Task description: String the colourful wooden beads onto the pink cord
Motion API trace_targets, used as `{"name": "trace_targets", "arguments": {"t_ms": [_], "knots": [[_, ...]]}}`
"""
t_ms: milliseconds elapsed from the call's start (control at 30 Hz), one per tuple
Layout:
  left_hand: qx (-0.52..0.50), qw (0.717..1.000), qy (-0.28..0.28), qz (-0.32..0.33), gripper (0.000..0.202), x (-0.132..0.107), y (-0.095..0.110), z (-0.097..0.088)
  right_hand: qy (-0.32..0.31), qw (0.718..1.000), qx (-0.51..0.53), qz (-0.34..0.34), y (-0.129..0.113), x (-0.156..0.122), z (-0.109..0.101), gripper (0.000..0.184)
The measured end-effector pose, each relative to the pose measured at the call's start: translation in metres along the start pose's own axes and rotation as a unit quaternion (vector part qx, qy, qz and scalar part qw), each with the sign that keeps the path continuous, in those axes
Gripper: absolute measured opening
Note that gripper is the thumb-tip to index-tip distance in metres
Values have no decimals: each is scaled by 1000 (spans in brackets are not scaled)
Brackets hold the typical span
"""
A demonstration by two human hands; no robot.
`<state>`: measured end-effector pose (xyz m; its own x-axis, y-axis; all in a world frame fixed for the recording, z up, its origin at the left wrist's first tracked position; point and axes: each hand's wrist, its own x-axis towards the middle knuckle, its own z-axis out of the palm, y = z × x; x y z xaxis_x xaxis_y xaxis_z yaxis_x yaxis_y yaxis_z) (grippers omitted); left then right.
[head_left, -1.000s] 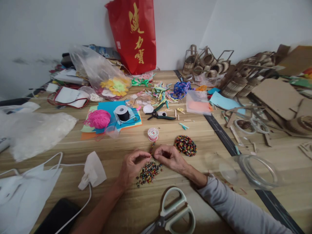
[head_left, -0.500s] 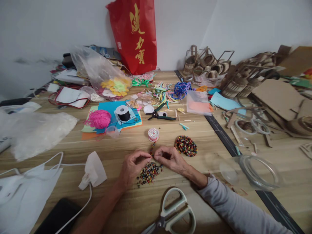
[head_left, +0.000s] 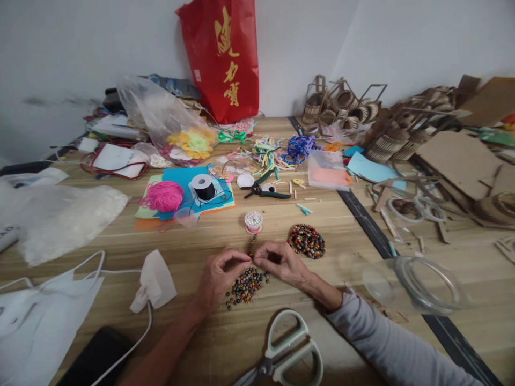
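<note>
Over a small heap of multicoloured beads (head_left: 244, 287), my two hands meet almost fingertip to fingertip. My left hand (head_left: 222, 271) is closed in a pinch; whatever sits in it is too small to name. Also pinched, my right hand (head_left: 281, 261) is at the near end of a short string of beads (head_left: 251, 245), its fingertips on the thread end. That string leads back to a small spool (head_left: 253, 221) with a shiny, patterned top and pink-red thread. Right of it lies a coiled long bead strand (head_left: 307, 240).
Large pale-handled scissors (head_left: 287, 348) lie in front of my hands. Behind are green-handled pliers (head_left: 265, 188), pink yarn (head_left: 164, 197) and a black cord spool (head_left: 203, 187). A white cable (head_left: 120, 271) and a phone-like black object (head_left: 96, 358) lie left, clear tubing (head_left: 428, 281) right.
Hardly anything differs. Both hands keep their pinch over the bead heap, with only a very slight shift at the fingertips.
</note>
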<state>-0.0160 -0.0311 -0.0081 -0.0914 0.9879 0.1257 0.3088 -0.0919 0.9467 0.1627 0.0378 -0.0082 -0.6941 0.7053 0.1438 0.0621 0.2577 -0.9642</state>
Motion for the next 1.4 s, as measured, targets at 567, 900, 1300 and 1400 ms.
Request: {"name": "trace_targets", "arguments": {"t_ms": [567,900,1300,1400], "knots": [[-40,998,-16,39,6,2,3,1,-19,1000,-20,12,-4,-1,1,14],[-10,1000,-16,20,12,1,6,-1,-20,1000,-18,8,-3,-1,1,17],[33,999,-28,-15,16,1,8,-1,-22,1000,-10,-11,-4,0,0,27],[33,999,-32,-6,16,1,9,-2,9,998,-25,-61,-4,1,-1,31]]}}
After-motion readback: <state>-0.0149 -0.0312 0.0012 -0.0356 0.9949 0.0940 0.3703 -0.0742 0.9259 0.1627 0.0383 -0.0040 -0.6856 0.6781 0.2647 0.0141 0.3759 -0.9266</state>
